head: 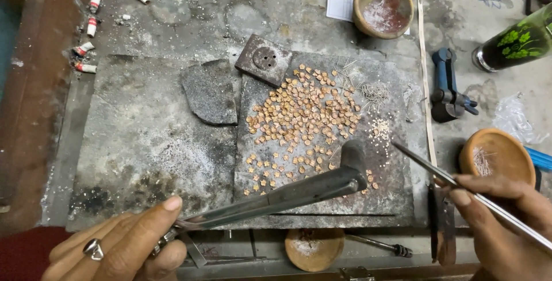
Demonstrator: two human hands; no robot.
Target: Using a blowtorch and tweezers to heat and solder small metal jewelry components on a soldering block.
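The left hand (123,246) is clamped on a bent-nozzle blowpipe torch (287,195) over the small copper-coloured pieces (302,114) on the charred slab (322,143), the right hand (506,223) closed on long tweezers (448,180), so soldering seems in hand, calling for a steady aim.

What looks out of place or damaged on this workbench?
The dark slab is broken: a loose shard lies on it. Cigarette butts litter the table's left edge. The small copper pieces lie loosely scattered, not contained.
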